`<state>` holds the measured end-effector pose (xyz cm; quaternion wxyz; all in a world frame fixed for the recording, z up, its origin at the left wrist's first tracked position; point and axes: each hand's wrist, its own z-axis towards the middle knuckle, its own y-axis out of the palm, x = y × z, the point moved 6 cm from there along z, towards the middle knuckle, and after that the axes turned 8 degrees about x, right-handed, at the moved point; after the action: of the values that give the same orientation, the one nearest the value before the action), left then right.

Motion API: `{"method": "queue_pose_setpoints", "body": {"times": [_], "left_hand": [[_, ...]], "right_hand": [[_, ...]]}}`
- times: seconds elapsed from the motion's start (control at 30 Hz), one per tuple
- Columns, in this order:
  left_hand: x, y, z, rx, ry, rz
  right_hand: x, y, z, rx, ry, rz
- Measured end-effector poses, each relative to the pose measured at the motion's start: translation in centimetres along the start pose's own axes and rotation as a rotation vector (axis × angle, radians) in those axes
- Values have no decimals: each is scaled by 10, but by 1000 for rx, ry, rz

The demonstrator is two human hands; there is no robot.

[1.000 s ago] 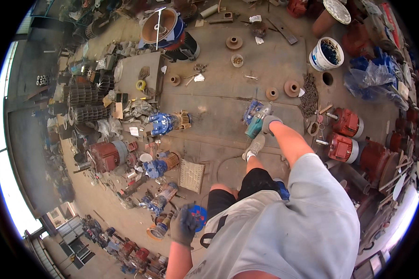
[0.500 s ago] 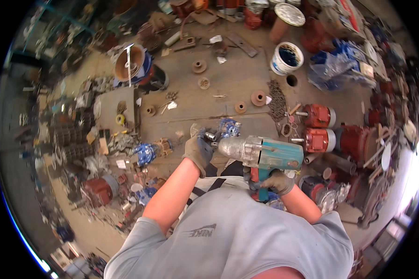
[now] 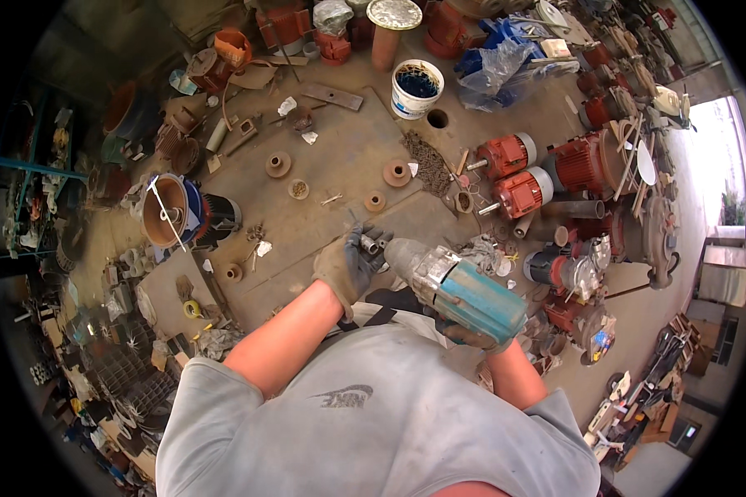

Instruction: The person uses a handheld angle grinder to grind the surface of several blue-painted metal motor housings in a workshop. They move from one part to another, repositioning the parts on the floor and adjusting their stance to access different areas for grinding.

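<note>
A teal and grey impact wrench (image 3: pixel 475 296) is held in front of my body, its metal nose toward the left. My gloved right hand (image 3: pixel 466 334) is closed beneath it, largely hidden by the tool's body. In my gloved left hand (image 3: pixel 342 269) the fingers close around a small shiny metal socket (image 3: pixel 370 245). This socket is right by the wrench's nose; whether the two touch, I cannot tell.
Flanged rusty parts (image 3: pixel 278 164) lie about the floor ahead. A white bucket (image 3: pixel 416 89) with dark contents stands farther off, near a hole (image 3: pixel 438 119). Red electric motors (image 3: pixel 522 191) line the right, and a rusty drum-shaped part (image 3: pixel 165 212) stands at left.
My view has swung to the right, so the floor things sit farther left. The wrench has tilted, its rear end now lower. Both hands keep their holds.
</note>
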<state>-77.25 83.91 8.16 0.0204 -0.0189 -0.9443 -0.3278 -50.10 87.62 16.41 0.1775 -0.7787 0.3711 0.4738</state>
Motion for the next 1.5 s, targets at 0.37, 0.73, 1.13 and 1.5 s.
{"method": "queue_pose_setpoints", "body": {"times": [0.37, 0.73, 1.13, 1.5], "left_hand": [[-5, 10, -25, 289, 58, 203], [-54, -41, -17, 389, -8, 173], [-86, -152, 92, 319, -193, -196], [-67, -295, 286, 442, -343, -292]], "right_hand": [[31, 18, 11, -133, 691, 1440], [-75, 1, 61, -304, -563, -1076], [79, 25, 116, -408, -284, -1082], [249, 64, 251, -275, 41, -1169]]}}
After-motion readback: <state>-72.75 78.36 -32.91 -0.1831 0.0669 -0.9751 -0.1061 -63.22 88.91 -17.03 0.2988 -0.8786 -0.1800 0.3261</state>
